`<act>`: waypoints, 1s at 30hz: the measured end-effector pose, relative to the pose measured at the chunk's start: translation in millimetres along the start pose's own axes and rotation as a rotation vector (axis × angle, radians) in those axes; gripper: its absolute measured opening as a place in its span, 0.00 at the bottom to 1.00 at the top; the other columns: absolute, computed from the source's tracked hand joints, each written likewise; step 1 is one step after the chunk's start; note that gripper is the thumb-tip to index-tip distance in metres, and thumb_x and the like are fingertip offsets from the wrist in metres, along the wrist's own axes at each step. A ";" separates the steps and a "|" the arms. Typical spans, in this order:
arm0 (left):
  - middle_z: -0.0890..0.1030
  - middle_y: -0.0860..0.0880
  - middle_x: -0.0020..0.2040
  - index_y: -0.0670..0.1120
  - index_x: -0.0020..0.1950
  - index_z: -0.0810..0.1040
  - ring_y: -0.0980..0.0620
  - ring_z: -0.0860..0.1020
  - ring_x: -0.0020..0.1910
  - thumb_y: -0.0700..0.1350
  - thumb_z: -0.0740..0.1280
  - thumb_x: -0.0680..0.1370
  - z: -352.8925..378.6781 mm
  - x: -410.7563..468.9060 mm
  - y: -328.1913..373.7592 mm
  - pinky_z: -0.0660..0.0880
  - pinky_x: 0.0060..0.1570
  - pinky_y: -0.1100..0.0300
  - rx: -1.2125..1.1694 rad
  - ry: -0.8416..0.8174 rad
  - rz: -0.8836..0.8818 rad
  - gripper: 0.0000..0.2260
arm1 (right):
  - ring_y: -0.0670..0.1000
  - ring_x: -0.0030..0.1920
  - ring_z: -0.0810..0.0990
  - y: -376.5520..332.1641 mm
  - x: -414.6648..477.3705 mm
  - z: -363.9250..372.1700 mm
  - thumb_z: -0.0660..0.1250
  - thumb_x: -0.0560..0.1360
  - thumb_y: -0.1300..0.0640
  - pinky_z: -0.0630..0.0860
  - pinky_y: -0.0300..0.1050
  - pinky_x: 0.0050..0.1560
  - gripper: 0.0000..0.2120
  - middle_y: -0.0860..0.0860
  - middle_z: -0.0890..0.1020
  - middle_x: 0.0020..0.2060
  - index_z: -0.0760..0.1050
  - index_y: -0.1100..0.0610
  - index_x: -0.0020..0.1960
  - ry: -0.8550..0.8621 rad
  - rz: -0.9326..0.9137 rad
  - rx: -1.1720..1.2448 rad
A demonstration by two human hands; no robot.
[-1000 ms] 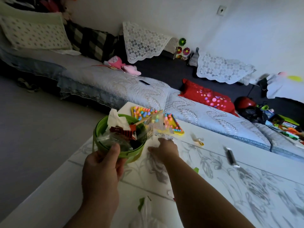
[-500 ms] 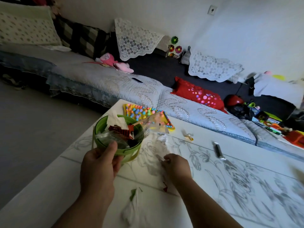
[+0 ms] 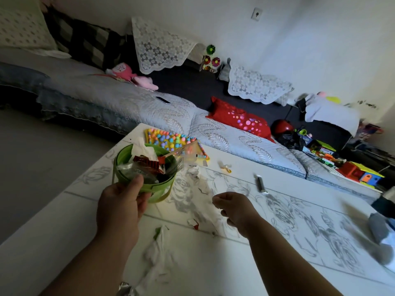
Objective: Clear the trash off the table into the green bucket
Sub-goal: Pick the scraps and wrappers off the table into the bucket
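White table (image 3: 277, 248) with grey floral print, far edge beside a quilted sofa. Green bucket (image 3: 159, 188) at far left of the table, stuffed with tissue, a red wrapper and clear plastic, gripped at its near rim by the left hand (image 3: 121, 205), thumb hooked over the edge, fingers wrapped against the wall. Colourful bead board (image 3: 168, 139) just behind the bucket. Crumpled tissue (image 3: 158, 256) near, between the forearms. Right hand (image 3: 235, 207) hovering to the bucket's right, fingers curled loosely inward; contents, if any, impossible to tell. Small red scrap (image 3: 195, 225) just left of it. Dark tube (image 3: 260, 183) and yellow wrapper (image 3: 225, 167) farther right.
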State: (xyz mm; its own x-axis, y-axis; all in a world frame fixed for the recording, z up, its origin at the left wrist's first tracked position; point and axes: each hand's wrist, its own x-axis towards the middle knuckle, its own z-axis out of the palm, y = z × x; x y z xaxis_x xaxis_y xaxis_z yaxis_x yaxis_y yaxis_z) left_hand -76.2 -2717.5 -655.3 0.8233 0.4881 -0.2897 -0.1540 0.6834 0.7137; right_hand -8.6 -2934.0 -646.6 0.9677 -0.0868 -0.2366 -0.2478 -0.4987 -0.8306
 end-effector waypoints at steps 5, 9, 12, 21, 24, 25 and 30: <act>0.82 0.49 0.43 0.46 0.46 0.78 0.57 0.80 0.40 0.46 0.69 0.75 -0.3 -0.4 0.2 0.78 0.38 0.66 0.017 -0.005 -0.007 0.04 | 0.46 0.26 0.68 -7.1 25.7 12.3 0.68 0.73 0.58 0.64 0.36 0.27 0.04 0.49 0.76 0.30 0.80 0.57 0.40 0.071 -0.050 -0.152; 0.82 0.48 0.43 0.45 0.48 0.78 0.56 0.80 0.39 0.46 0.70 0.75 -1.7 1.7 0.0 0.78 0.33 0.68 0.009 0.002 -0.006 0.06 | 0.54 0.37 0.73 -11.2 57.0 27.2 0.64 0.76 0.56 0.69 0.43 0.39 0.13 0.56 0.78 0.39 0.80 0.65 0.50 0.054 -0.152 -0.484; 0.82 0.47 0.45 0.43 0.52 0.78 0.55 0.80 0.40 0.46 0.70 0.74 -2.6 5.5 -1.4 0.78 0.33 0.68 0.000 0.008 0.000 0.10 | 0.55 0.52 0.78 -13.7 78.1 41.0 0.60 0.78 0.53 0.72 0.43 0.47 0.12 0.55 0.81 0.52 0.79 0.58 0.53 -0.001 -0.201 -0.721; 0.83 0.43 0.49 0.42 0.54 0.78 0.53 0.81 0.41 0.46 0.70 0.74 -4.2 24.3 -7.3 0.78 0.31 0.67 0.045 0.007 0.044 0.12 | 0.53 0.49 0.81 -12.7 98.9 37.6 0.66 0.74 0.55 0.69 0.35 0.37 0.10 0.51 0.83 0.48 0.81 0.53 0.53 -0.010 -0.159 -0.756; 0.83 0.45 0.48 0.43 0.53 0.78 0.54 0.81 0.40 0.47 0.70 0.74 -4.7 25.8 -9.0 0.77 0.32 0.66 0.053 0.002 0.033 0.11 | 0.51 0.49 0.80 -2.6 88.4 31.1 0.68 0.73 0.56 0.73 0.37 0.42 0.09 0.51 0.83 0.50 0.81 0.53 0.53 0.004 -0.121 -0.674; 0.83 0.45 0.47 0.43 0.53 0.78 0.54 0.81 0.39 0.47 0.70 0.74 -4.5 24.7 -9.8 0.77 0.32 0.65 0.058 -0.004 0.030 0.10 | 0.51 0.50 0.80 -0.2 82.8 29.5 0.68 0.73 0.57 0.74 0.38 0.45 0.08 0.51 0.82 0.50 0.81 0.52 0.51 0.010 -0.118 -0.641; 0.83 0.47 0.43 0.44 0.50 0.79 0.54 0.80 0.39 0.46 0.69 0.75 -3.3 16.1 -11.0 0.75 0.37 0.62 0.065 -0.026 0.014 0.08 | 0.50 0.47 0.79 11.2 50.7 27.6 0.67 0.72 0.60 0.77 0.41 0.45 0.07 0.48 0.79 0.45 0.78 0.50 0.46 0.047 -0.077 -0.576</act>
State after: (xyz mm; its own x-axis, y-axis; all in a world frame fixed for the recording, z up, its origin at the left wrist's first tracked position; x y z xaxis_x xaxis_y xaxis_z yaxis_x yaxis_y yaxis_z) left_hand -63.1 -2715.3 -669.9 0.8354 0.4825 -0.2633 -0.1306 0.6396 0.7575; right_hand 36.4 -2920.1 -681.8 0.9863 -0.0632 -0.1524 -0.1242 -0.8926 -0.4334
